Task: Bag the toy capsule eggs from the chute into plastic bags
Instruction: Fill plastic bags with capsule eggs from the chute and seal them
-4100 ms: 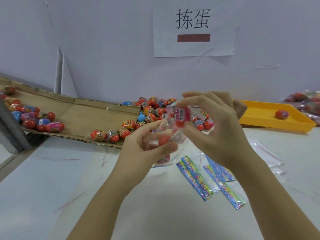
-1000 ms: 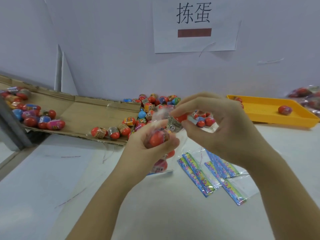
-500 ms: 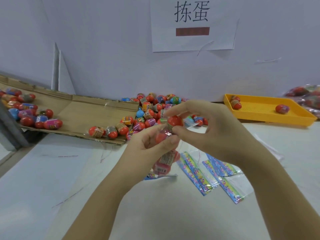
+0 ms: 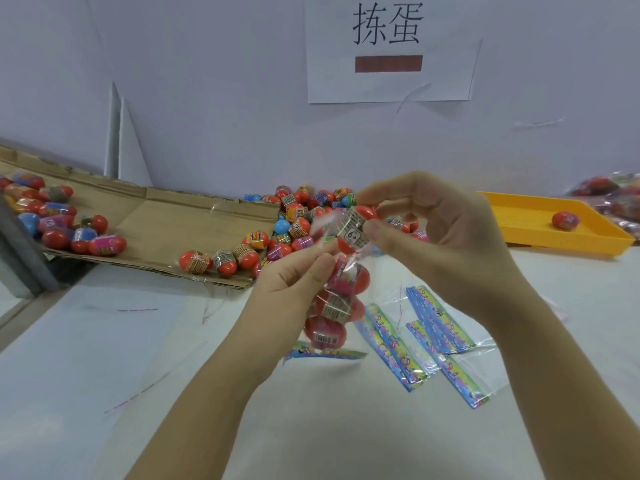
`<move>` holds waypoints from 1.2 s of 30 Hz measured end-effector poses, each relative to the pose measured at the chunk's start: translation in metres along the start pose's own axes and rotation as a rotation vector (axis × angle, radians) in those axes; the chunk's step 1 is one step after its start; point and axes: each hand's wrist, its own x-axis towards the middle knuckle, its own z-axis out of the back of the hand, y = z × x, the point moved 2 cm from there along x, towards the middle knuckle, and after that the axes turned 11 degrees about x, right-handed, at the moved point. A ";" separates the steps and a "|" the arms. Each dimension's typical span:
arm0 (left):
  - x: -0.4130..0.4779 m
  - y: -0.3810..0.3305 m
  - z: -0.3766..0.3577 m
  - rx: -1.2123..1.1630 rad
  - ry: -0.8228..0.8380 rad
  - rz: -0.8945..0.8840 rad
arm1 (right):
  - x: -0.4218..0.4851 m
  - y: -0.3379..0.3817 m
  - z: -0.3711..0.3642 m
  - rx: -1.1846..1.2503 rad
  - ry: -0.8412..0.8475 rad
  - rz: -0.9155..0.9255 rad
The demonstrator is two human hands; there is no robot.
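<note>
Hanging above the bench [image 4: 104,358], the thin plastic bag [image 4: 343,299] looks limp and slippery. The left hand [image 4: 294,275] pinches its rim, likely the surest hold, while the right hand [image 4: 443,237] pinches a light, hard egg [image 4: 358,225] at the opening.

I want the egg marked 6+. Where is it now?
The egg marked 6+ is central in the head view, pinched by the right hand at the mouth of the clear bag that the left hand holds.
</note>
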 end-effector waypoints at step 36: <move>-0.004 -0.002 -0.003 0.059 0.214 -0.065 | -0.004 0.000 -0.016 -0.334 0.051 0.071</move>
